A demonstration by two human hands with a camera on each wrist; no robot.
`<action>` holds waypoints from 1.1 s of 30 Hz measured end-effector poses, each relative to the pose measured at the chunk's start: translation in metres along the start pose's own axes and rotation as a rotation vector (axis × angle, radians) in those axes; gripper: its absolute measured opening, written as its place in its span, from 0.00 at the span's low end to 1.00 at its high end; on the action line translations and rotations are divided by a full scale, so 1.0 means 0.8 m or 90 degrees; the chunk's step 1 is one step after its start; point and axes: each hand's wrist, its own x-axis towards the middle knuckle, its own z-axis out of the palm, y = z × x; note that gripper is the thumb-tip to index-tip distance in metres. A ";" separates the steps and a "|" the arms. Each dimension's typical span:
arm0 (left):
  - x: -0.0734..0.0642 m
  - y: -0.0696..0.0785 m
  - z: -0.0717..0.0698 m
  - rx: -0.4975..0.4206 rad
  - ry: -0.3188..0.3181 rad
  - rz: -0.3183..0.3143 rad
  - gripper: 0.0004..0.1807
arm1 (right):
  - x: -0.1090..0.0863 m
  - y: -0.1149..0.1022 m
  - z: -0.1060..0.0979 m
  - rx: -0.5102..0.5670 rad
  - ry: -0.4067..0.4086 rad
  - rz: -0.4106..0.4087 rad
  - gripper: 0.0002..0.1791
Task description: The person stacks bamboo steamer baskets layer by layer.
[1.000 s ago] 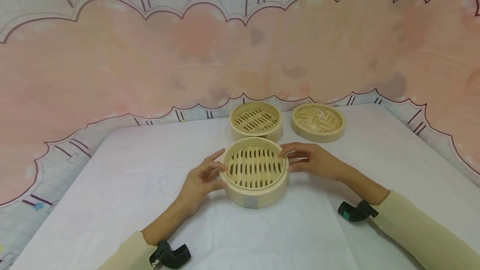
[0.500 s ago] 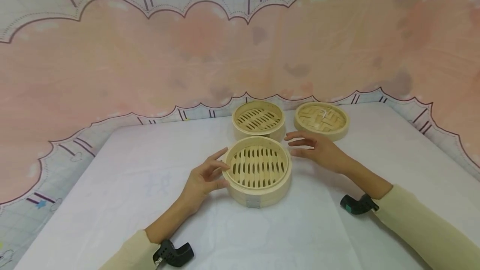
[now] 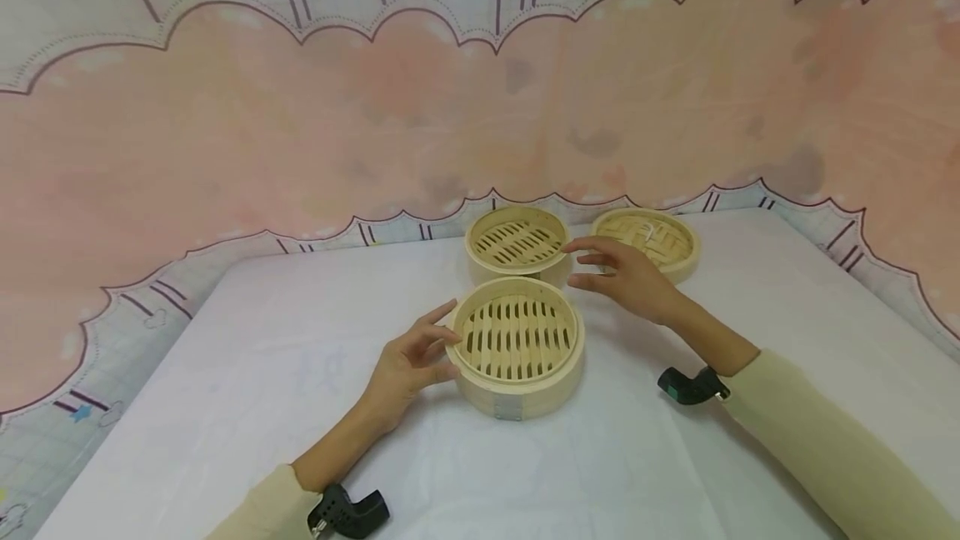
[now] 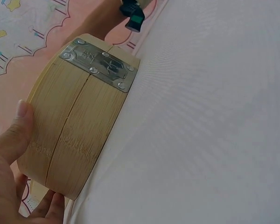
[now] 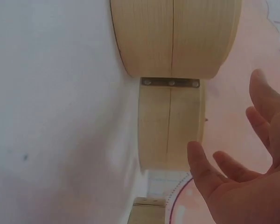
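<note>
The near bamboo steamer basket [image 3: 517, 394] sits on the white-covered table, its slatted floor facing up and a metal clip [image 4: 100, 65] on its wall. My left hand [image 3: 408, 365] holds its left side, thumb against the wall and fingers at the rim. Right behind it stands a second bamboo steamer basket [image 3: 517, 240]. My right hand [image 3: 626, 280] hovers at that basket's right side, fingers spread and loosely bent. In the right wrist view nothing lies between the fingers of my right hand [image 5: 252, 186], beside the rear basket [image 5: 154, 126].
A woven bamboo lid [image 3: 671, 248] with a small white loop lies at the back right, partly covered by my right hand. Behind the table [image 3: 300, 340] hangs a patterned cloth backdrop [image 3: 375, 123]. Both wrists carry black cameras.
My right hand has let go of the near basket's right rim and moved back toward the rear basket, now overlapping the lid. My left hand stays on the near basket.
</note>
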 end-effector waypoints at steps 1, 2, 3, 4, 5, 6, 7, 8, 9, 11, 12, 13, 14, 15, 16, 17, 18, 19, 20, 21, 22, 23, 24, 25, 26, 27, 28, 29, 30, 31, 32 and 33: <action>0.000 -0.001 0.001 -0.001 -0.002 -0.001 0.23 | 0.002 0.001 0.001 -0.002 0.003 0.008 0.28; -0.001 -0.002 0.002 -0.003 -0.004 -0.002 0.23 | 0.004 0.003 0.003 -0.005 0.006 0.018 0.29; -0.001 -0.003 0.003 -0.004 -0.005 -0.002 0.23 | 0.006 0.006 0.004 -0.007 0.009 0.025 0.29; -0.001 -0.004 0.003 -0.006 -0.005 -0.002 0.23 | 0.009 0.008 0.005 -0.006 0.011 0.033 0.29; -0.001 -0.005 0.004 -0.007 -0.006 -0.004 0.23 | 0.011 0.010 0.007 -0.002 0.012 0.039 0.30; -0.001 -0.006 0.005 -0.008 -0.008 -0.004 0.23 | 0.013 0.013 0.008 0.004 0.012 0.043 0.30; -0.001 -0.006 0.006 -0.008 -0.009 -0.005 0.23 | 0.015 0.015 0.009 0.007 0.012 0.046 0.30; 0.000 -0.007 0.006 -0.009 -0.010 -0.004 0.24 | 0.017 0.018 0.010 0.007 0.011 0.047 0.31; 0.000 -0.007 0.007 -0.009 -0.011 -0.005 0.24 | 0.019 0.020 0.012 0.008 0.011 0.047 0.31; 0.001 -0.007 0.008 -0.006 -0.012 -0.004 0.24 | 0.023 0.025 0.014 0.012 0.011 0.047 0.32; 0.002 -0.008 0.008 -0.004 -0.013 -0.003 0.24 | 0.025 0.028 0.014 0.013 0.012 0.047 0.32; 0.003 -0.007 0.008 -0.002 -0.012 -0.003 0.24 | 0.028 0.030 0.015 0.017 0.012 0.047 0.32; 0.004 -0.008 0.009 -0.001 -0.013 -0.004 0.24 | 0.029 0.032 0.015 0.022 0.012 0.048 0.32; 0.005 -0.008 0.009 0.001 -0.013 -0.004 0.23 | 0.032 0.035 0.015 0.027 0.013 0.050 0.32; 0.005 -0.008 0.009 0.003 -0.013 -0.005 0.23 | 0.033 0.036 0.015 0.035 0.011 0.053 0.32; 0.006 -0.008 0.009 0.003 -0.015 -0.005 0.23 | 0.034 0.037 0.015 0.040 0.011 0.054 0.32; 0.006 -0.008 0.009 0.005 -0.015 -0.007 0.23 | 0.035 0.039 0.015 0.043 0.012 0.059 0.32; 0.007 -0.008 0.009 0.005 -0.016 -0.007 0.23 | 0.036 0.039 0.015 0.045 0.014 0.061 0.32; 0.007 -0.008 0.009 0.008 -0.016 -0.008 0.23 | 0.037 0.039 0.016 0.044 0.017 0.060 0.31; 0.007 -0.007 0.008 0.011 -0.016 -0.009 0.23 | 0.037 0.039 0.017 0.041 0.020 0.055 0.30; 0.007 -0.007 0.007 0.014 -0.014 -0.010 0.23 | 0.038 0.038 0.018 0.039 0.024 0.047 0.29; 0.007 -0.006 0.006 0.015 -0.012 -0.010 0.23 | 0.040 0.037 0.020 0.032 0.027 0.039 0.28; 0.007 -0.005 0.005 0.017 -0.009 -0.009 0.23 | 0.042 0.036 0.022 0.024 0.027 0.028 0.27; 0.007 -0.004 0.003 0.017 -0.006 -0.008 0.23 | 0.044 0.035 0.024 0.015 0.027 0.016 0.26; 0.007 -0.004 0.002 0.016 -0.003 -0.007 0.22 | 0.045 0.033 0.026 0.004 0.026 0.009 0.25; 0.007 -0.003 0.001 0.014 -0.002 -0.006 0.22 | 0.047 0.031 0.028 -0.006 0.026 0.005 0.24; 0.007 -0.002 0.000 0.012 -0.001 -0.004 0.22 | 0.048 0.029 0.030 -0.014 0.026 0.005 0.23; 0.006 -0.002 -0.001 0.009 0.000 -0.004 0.22 | 0.050 0.027 0.033 -0.025 0.026 0.010 0.22; 0.006 -0.002 -0.001 0.009 0.000 -0.004 0.22 | 0.050 0.026 0.035 -0.029 0.028 0.014 0.21; 0.006 -0.002 -0.001 0.006 0.000 -0.004 0.22 | 0.050 0.025 0.037 -0.031 0.031 0.019 0.20; 0.006 -0.003 -0.001 0.004 -0.002 -0.005 0.22 | 0.050 0.024 0.039 -0.033 0.034 0.025 0.19; 0.006 -0.003 -0.001 0.003 -0.002 -0.006 0.23 | 0.050 0.023 0.041 -0.035 0.038 0.029 0.18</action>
